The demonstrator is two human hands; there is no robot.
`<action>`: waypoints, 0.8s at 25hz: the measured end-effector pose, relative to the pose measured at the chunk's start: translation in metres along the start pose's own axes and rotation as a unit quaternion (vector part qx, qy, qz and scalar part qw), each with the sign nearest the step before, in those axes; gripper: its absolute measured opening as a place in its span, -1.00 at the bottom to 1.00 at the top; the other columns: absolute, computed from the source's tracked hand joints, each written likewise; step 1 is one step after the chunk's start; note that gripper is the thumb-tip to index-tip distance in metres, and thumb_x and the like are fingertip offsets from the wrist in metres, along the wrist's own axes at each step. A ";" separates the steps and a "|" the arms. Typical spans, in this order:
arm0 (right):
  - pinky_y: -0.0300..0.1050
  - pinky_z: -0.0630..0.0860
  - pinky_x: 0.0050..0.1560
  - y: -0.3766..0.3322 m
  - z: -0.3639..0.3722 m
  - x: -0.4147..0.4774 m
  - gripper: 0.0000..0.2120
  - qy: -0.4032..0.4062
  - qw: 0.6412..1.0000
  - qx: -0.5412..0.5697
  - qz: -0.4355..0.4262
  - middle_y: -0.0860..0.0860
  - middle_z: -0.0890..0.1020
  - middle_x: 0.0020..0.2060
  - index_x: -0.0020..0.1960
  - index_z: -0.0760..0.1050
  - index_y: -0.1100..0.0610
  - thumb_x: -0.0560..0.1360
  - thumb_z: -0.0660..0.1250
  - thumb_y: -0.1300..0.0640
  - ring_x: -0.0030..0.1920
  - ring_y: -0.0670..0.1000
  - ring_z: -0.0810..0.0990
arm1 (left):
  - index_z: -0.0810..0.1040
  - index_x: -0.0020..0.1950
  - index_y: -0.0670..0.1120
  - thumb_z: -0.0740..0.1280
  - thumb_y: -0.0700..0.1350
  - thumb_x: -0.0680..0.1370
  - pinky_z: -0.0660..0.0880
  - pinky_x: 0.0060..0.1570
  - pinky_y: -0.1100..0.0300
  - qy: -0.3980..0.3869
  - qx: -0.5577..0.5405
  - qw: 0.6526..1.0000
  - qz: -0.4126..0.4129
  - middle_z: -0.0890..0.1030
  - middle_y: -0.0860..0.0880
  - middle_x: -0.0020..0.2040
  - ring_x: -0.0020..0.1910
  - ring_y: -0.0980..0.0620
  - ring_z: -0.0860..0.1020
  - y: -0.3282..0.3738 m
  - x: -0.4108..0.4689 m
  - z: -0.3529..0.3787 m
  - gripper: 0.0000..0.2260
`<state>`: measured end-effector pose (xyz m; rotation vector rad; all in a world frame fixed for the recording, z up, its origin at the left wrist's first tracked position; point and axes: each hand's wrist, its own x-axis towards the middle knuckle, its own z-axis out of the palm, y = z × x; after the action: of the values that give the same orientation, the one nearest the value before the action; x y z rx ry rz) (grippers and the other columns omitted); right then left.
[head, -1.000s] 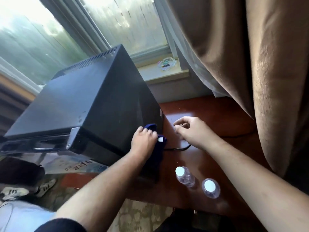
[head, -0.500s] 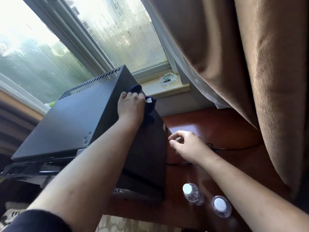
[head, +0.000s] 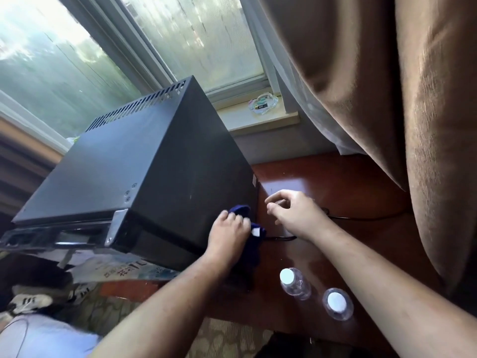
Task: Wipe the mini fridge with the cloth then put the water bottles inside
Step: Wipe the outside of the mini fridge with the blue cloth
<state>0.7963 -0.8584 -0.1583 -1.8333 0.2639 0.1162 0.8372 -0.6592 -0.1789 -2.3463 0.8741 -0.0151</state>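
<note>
Daylight enters via window (head: 180, 47) at top; upper-left glass blown out to near white. Mini fridge (head: 144, 164) side face in shadow, top face evenly lit. Specular glare patch on table (head: 296, 184) surface. Curtain (head: 387, 99) shows motion smear. Wide-angle distortion bends window frame lines. Overall sharpness soft, w/ compression blur at edges.

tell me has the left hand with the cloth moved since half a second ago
Yes. The left hand and cloth went from the mini fridge top edge down its side.
</note>
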 end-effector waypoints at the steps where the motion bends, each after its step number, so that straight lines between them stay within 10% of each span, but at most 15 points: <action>1: 0.00 0.67 -0.02 -0.003 0.001 0.001 -0.87 0.000 1.000 0.005 -0.001 -0.07 0.74 -0.22 -0.15 0.62 -0.13 0.40 0.32 -0.10 -0.20 0.00 0.74 | 0.59 -0.19 -0.03 0.48 -0.17 0.33 0.52 -0.01 0.06 0.026 -0.004 0.999 -0.022 0.66 -0.02 -0.29 -0.24 -0.08 0.65 -0.011 0.005 -0.013 -0.87; 6: -0.01 0.66 0.03 -0.022 0.004 -0.002 -0.93 -0.002 1.000 0.019 -0.011 -0.10 0.71 -0.18 -0.09 0.61 -0.12 0.47 0.36 -0.05 -0.13 -0.01 0.73 | 0.55 0.08 -0.05 0.30 -0.16 0.52 0.37 0.23 0.05 0.056 0.025 0.995 -0.074 0.68 -0.03 0.02 0.08 -0.10 0.64 -0.065 0.002 -0.096 -0.84; 14: -0.12 0.53 0.17 -0.066 0.025 -0.014 -0.58 -0.046 0.994 0.039 -0.092 -0.14 0.63 0.15 0.33 0.48 -0.17 0.50 0.39 -0.18 0.17 -0.08 0.61 | 0.57 0.13 0.03 0.41 0.01 0.32 0.40 0.25 0.04 0.034 0.046 0.996 -0.069 0.70 0.02 0.05 0.04 -0.10 0.67 -0.148 -0.028 -0.205 -0.63; 20: -0.14 0.55 0.07 -0.054 0.007 -0.018 -0.69 0.008 0.997 0.064 -0.040 -0.11 0.67 0.07 0.23 0.55 -0.11 0.51 0.40 -0.11 0.10 -0.06 0.63 | 0.55 0.12 0.03 0.40 0.00 0.41 0.44 0.20 0.07 -0.020 0.062 0.998 0.011 0.69 0.01 0.04 0.06 -0.09 0.67 -0.115 -0.015 -0.159 -0.71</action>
<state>0.7926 -0.8353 -0.1061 -1.7147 0.2043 0.0280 0.8585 -0.6711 0.0163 -2.2136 0.8554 -0.0134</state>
